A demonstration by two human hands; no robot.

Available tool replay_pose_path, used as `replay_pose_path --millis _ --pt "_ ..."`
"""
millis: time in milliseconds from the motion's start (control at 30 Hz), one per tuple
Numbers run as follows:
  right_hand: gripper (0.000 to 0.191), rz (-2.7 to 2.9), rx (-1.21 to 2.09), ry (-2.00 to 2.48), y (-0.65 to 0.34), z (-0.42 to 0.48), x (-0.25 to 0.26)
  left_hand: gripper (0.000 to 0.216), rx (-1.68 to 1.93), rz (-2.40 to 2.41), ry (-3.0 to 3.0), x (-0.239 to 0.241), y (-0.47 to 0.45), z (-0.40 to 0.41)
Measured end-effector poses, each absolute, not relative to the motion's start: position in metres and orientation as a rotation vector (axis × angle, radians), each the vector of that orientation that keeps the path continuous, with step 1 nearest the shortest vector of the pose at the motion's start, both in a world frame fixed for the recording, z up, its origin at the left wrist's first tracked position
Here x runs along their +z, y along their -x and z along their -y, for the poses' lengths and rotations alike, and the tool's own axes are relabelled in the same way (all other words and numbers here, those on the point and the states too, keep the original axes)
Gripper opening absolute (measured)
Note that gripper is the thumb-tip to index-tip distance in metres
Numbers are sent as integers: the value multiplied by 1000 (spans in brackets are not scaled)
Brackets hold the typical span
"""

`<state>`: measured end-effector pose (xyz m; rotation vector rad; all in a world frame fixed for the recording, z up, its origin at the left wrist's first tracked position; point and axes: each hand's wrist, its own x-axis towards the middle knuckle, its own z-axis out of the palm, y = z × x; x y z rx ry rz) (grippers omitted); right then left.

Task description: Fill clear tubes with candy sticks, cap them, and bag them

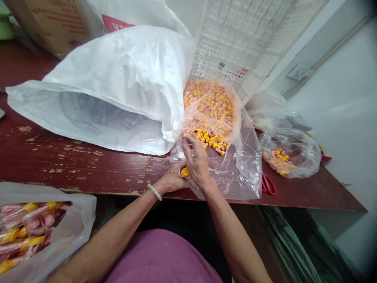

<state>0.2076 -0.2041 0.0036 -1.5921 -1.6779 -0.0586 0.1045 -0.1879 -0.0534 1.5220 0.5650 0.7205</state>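
My left hand (pixel 172 179), with a white bead bracelet at the wrist, is closed around a small item with a yellow cap (pixel 185 172) at the table's front edge. My right hand (pixel 196 161) lies over it with the fingers bent, touching the same item and the mouth of a clear plastic bag (pixel 235 165). That bag holds many small yellow-capped pieces (pixel 210 139), which spill toward my hands.
A big white woven sack (pixel 118 86) lies open on the worn red table (pixel 59 165). Behind stand a white plastic crate (pixel 244 43) and a cardboard box (pixel 55 23). Red scissors (pixel 268 184) and a second small bag (pixel 290 153) lie right. A bag of finished packs (pixel 32 232) sits lower left.
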Motion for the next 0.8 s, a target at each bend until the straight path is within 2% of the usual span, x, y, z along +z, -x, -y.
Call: replay_pose_path --millis 133,267,433,633,800 --pt "33 1722 -112 1520 -217 237 18 27 700 -546 -1478 -48 -100 186" --pt "54 2132 -55 1606 -210 268 18 19 742 -546 -1364 -47 -99 182" --pt "74 2220 -73 1776 -204 269 10 29 715 -505 -1237 -58 -101 179" --pt "71 2164 -153 1842 -202 253 -7 25 782 -503 -1108 -59 -104 179" --pt "61 2136 -197 1746 -199 246 -15 18 819 -540 -1079 -56 -104 181"
